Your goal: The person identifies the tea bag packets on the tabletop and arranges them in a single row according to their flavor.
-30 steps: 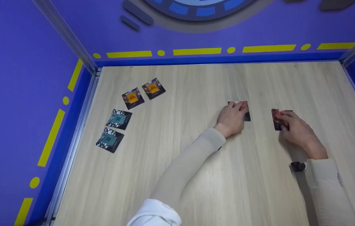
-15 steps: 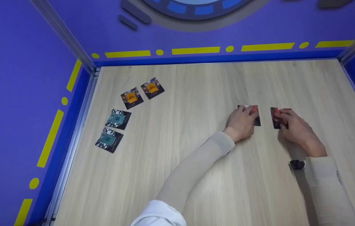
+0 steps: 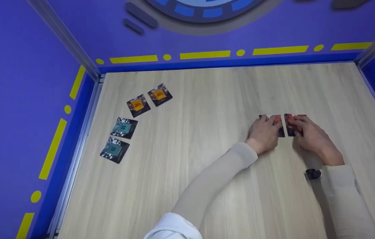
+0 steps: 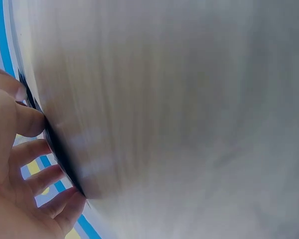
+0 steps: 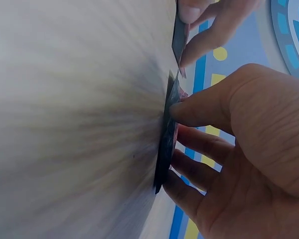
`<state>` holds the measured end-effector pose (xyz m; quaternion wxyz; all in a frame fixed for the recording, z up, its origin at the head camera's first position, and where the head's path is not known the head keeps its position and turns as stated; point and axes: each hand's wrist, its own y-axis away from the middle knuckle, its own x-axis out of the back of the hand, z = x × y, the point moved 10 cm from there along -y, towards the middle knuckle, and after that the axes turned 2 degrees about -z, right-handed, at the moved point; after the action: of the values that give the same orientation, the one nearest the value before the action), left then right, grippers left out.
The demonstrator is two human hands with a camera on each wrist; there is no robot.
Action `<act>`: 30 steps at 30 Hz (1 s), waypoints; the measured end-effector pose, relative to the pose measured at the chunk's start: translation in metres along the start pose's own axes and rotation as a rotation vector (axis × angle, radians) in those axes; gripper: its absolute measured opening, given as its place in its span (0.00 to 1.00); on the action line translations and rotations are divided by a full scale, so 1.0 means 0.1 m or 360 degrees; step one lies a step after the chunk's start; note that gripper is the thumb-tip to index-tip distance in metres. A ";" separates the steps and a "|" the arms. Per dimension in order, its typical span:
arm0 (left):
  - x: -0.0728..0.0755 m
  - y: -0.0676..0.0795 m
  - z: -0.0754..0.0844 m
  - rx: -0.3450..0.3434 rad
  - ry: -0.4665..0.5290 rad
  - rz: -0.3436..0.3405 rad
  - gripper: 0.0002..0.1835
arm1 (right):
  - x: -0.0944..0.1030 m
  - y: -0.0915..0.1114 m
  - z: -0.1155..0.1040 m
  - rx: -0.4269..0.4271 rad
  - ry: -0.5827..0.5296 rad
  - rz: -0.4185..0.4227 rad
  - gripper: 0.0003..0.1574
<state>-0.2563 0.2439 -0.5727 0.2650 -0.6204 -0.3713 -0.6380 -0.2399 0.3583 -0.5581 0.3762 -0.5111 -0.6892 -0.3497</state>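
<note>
Two flat, square, dark packets with red print lie side by side on the table, a narrow gap between them. My left hand (image 3: 263, 134) holds the left packet (image 3: 281, 131), its fingers and thumb about the edges and covering most of it. The right packet (image 3: 288, 128) is held by my right hand (image 3: 315, 139), thumb at the near side and fingers over the top. In the right wrist view, this dark packet (image 5: 164, 149) sits against the thumb and fingertips. The left wrist view shows a thin dark edge of a packet (image 4: 65, 157) along my left fingertips.
Two packets with orange labels, one left (image 3: 138, 105) and one right (image 3: 159, 95), lie at the table's back left. Below them are two teal-labelled packets, an upper (image 3: 124, 127) and a lower (image 3: 114, 150). Purple walls (image 3: 207, 39) border the wooden table (image 3: 187, 159).
My left hand has slid its packet to the right and slightly nearer, narrowing the gap to the other packet. The right hand has stayed almost still.
</note>
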 end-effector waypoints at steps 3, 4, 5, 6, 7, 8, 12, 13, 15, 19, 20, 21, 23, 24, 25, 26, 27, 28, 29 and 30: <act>0.00 -0.01 0.02 0.0004 -0.0011 -0.0001 0.25 | 0.00 0.00 -0.02 0.0015 -0.0007 0.0007 0.34; 0.01 -0.02 0.02 0.0004 -0.0017 -0.0003 0.25 | 0.00 0.00 -0.03 0.0021 -0.0008 0.0013 0.34; 0.01 -0.02 0.03 0.0005 -0.0024 -0.0004 0.25 | 0.01 0.00 -0.04 0.0028 -0.0008 0.0021 0.34; 0.01 -0.02 0.03 0.0004 -0.0033 -0.0007 0.25 | 0.01 0.00 -0.04 0.0032 -0.0006 0.0026 0.34; 0.01 -0.02 0.04 0.0001 -0.0043 -0.0008 0.25 | 0.01 0.00 -0.05 0.0034 -0.0005 0.0030 0.34; 0.01 -0.03 0.04 -0.0003 -0.0053 -0.0007 0.24 | 0.01 0.00 -0.05 0.0038 -0.0002 0.0034 0.34; 0.01 -0.03 0.06 -0.0013 -0.0082 0.0002 0.25 | 0.02 -0.01 -0.05 0.0053 0.0007 0.0040 0.34; 0.02 -0.03 0.06 -0.0017 -0.0083 0.0001 0.25 | 0.01 -0.01 -0.05 0.0055 0.0008 0.0040 0.34; 0.01 -0.03 0.07 -0.0026 -0.0083 -0.0014 0.26 | 0.01 0.00 -0.04 0.0057 0.0006 0.0036 0.34; 0.01 -0.03 0.07 -0.0043 -0.0074 -0.0051 0.27 | 0.01 0.00 -0.03 0.0056 0.0003 0.0037 0.35; 0.02 -0.03 0.06 -0.0043 -0.0069 -0.0052 0.27 | 0.01 0.00 -0.03 0.0057 0.0001 0.0038 0.35; 0.02 -0.03 0.05 -0.0042 -0.0062 -0.0047 0.27 | 0.01 0.00 -0.04 0.0058 0.0002 0.0039 0.35; 0.04 -0.03 0.02 -0.0041 -0.0048 -0.0022 0.26 | 0.02 0.00 -0.03 0.0060 -0.0002 0.0040 0.35; 0.05 -0.03 0.00 -0.0041 -0.0034 -0.0006 0.26 | 0.02 0.00 -0.03 0.0062 -0.0006 0.0039 0.35; 0.06 -0.03 -0.02 -0.0044 -0.0021 0.0017 0.26 | 0.02 0.00 -0.03 0.0061 -0.0006 0.0038 0.35; 0.07 -0.03 -0.05 -0.0047 -0.0010 0.0044 0.26 | 0.02 0.00 -0.03 0.0059 -0.0007 0.0034 0.35; 0.09 -0.03 -0.08 -0.0050 -0.0001 0.0067 0.26 | 0.02 0.00 -0.03 0.0058 -0.0007 0.0032 0.35; 0.10 -0.03 -0.11 -0.0051 0.0008 0.0086 0.26 | 0.02 0.01 -0.03 0.0055 -0.0008 0.0030 0.35; 0.12 -0.03 -0.14 -0.0048 0.0022 0.0105 0.25 | 0.02 0.01 -0.02 0.0051 -0.0007 0.0027 0.35; 0.13 -0.03 -0.19 -0.0044 0.0040 0.0121 0.25 | 0.03 0.01 -0.02 0.0044 -0.0005 0.0023 0.35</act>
<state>-0.2709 0.2322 -0.5592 0.2851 -0.6295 -0.3354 -0.6402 -0.2391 0.3579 -0.5548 0.3846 -0.5114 -0.6908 -0.3366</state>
